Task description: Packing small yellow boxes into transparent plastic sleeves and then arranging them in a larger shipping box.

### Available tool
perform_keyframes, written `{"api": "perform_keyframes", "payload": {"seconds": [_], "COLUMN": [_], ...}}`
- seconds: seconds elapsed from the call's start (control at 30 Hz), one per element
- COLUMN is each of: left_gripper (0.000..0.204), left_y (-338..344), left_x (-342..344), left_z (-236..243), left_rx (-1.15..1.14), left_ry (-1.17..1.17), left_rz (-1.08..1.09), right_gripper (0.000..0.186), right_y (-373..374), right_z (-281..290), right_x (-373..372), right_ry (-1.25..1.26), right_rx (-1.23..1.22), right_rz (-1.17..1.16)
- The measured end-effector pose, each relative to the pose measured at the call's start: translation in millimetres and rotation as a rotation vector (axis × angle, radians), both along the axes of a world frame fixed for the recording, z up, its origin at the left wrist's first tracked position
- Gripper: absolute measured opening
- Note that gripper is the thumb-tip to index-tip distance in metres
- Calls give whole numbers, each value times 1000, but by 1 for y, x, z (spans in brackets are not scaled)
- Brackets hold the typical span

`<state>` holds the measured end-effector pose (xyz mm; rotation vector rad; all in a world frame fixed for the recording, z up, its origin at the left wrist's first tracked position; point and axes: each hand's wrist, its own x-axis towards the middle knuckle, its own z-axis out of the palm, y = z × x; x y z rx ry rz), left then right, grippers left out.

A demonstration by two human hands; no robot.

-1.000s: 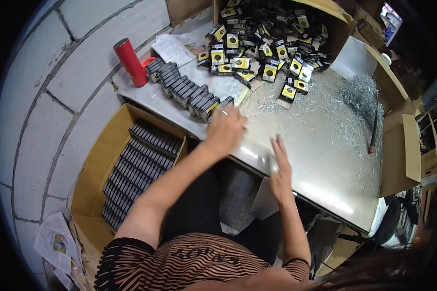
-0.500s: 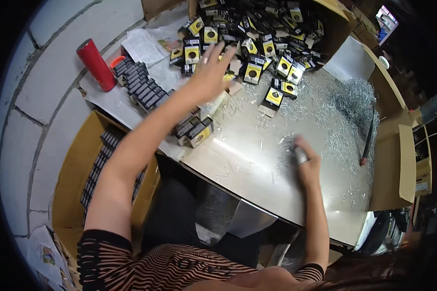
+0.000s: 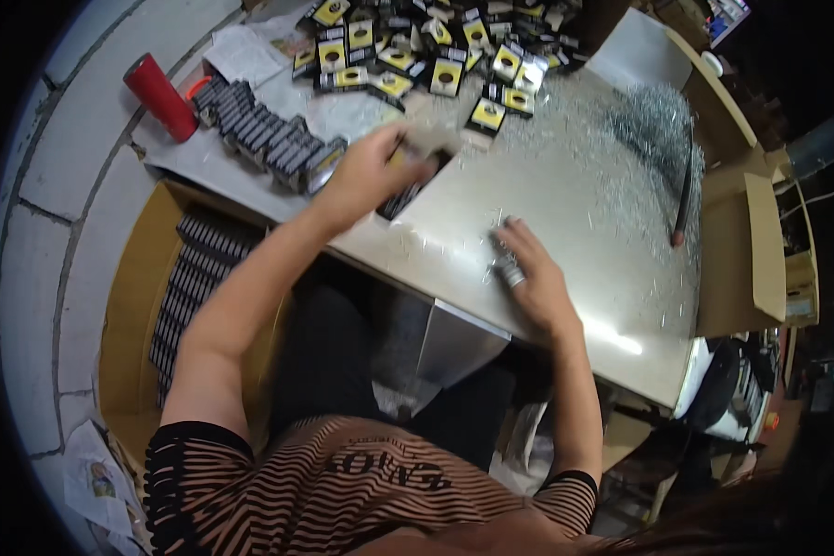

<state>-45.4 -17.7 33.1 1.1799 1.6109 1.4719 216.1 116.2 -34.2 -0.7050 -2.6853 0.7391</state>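
My left hand (image 3: 366,176) is over the table's near left part, fingers closed round a small black and yellow box. Motion smears the box, and the hand hides much of it; a pale flap seems to stick out. Farther right, my right hand (image 3: 539,278) is low over the table near its front edge. Grey wrapping covers its thumb, which stands apart from the stretched fingers. Thin metal pins (image 3: 487,248) lie by those fingertips. Beyond the left hand is a pile of black and yellow boxes (image 3: 447,78), several with flaps raised.
A row of packed small boxes (image 3: 264,134) runs along the table's left side, near a red cylinder (image 3: 160,97). Below stands a carton (image 3: 125,347) holding rows of boxes. A heap of metal pins (image 3: 653,130) and a dark rod (image 3: 684,199) are at the right.
My left hand has come back from the pile toward the near edge, now with a box. My right hand has shifted left, its fingers stretched out. The view has tilted down.
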Motion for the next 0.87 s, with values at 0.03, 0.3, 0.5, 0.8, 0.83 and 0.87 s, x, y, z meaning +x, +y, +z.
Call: {"api": "perform_keyframes", "payload": {"seconds": [0.03,0.3,0.5,0.8,0.83,0.87], "left_gripper": [40,40,35,53,56,59], "left_y": [-32,-168,-145,-162,-164,-167], "left_x": [22,114,175,160,157,155], "left_z": [-12,-186,-259,-221,-232,-246], "left_rx": [-7,-561,-637,-557,-499,-439], "left_ry": [-62,-421,-269,-888,-934,-978], "left_rz": [21,-170,-371,-457,-470,-482], "right_gripper": [43,40,45,52,52,51], "right_y": [-3,-17,-93,-179,-182,-183], "right_z": [2,-26,-48,-1,-10,-26], "right_x": [13,29,-24,47,58,70], "right_ry": [98,317,163,250,307,358], "right_rx": [-188,-125,277,1,-97,-217], "right_rz": [-90,-321,-199,-234,-246,-256]}}
